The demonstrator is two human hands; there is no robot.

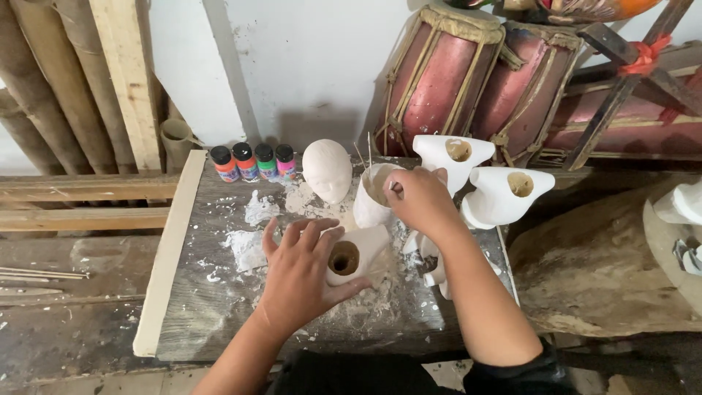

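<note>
- Left hand (303,274): fingers spread, palm down, wrapped against the side of a white plaster piece (356,256) with a round brown-rimmed hole; the piece stands on the grey tabletop (194,307), near its middle.
- Right hand (422,199): fingers pinched around a thin stick (395,188) whose end dips into a white cup (371,196), just behind the held piece.
- Tabletop dusted with white powder and flakes.
- Four small paint bottles (254,162) stand in a row at the far left edge; colours orange, blue, green, pink.
- A white plaster head form (327,170) stands beside the cup.
- Two more white hollow casts (479,179) sit at far right.
- Red drums (468,77) lean against the wall.
</note>
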